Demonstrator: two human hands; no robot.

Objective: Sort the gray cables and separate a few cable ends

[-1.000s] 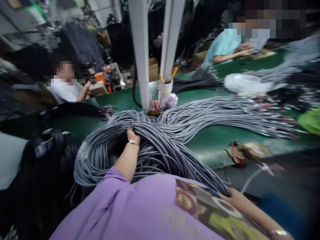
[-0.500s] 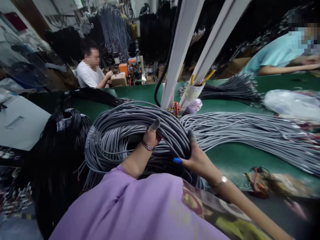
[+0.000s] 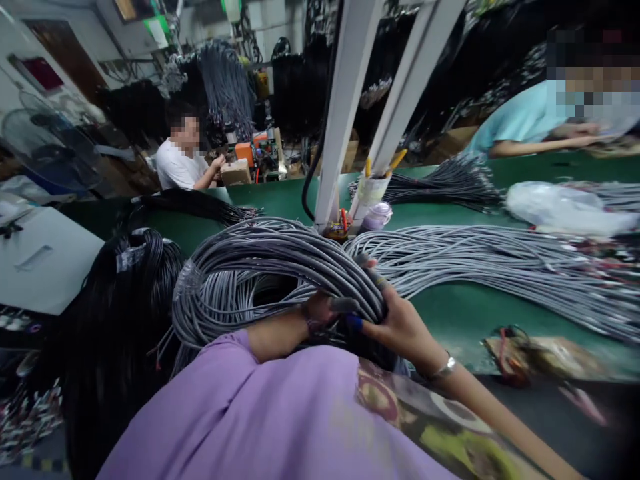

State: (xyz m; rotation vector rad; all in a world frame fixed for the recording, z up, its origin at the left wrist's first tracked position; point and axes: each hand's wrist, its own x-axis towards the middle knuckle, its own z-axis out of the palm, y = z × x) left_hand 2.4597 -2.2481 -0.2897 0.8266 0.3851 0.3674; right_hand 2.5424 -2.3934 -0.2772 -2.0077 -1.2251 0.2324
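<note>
A thick coil of grey cables (image 3: 280, 250) lies in front of me, wrapped with clear plastic (image 3: 187, 281) at its left end. My left hand (image 3: 323, 310) is closed around the near right part of the coil from below, its thumb lying across the strands. Close by, my right hand (image 3: 395, 317) grips the coil's right end, with a blue cover on the thumb and grey covers on fingers. Part of each hand's fingers is hidden behind the cables. Long grey cables (image 3: 475, 257) stretch out to the right beyond the coil.
Black cable bundles (image 3: 135, 267) hang at the left, beside a white panel (image 3: 45, 260). Two pale posts (image 3: 345, 113) rise from the green table (image 3: 450, 303). A plastic bag (image 3: 560, 207) and dark cables (image 3: 440, 183) lie farther back. Two people sit across the table.
My left hand has slid down and right along the coil, from its top to its near side beside my right hand. The right hand keeps its hold. The view has shifted slightly.
</note>
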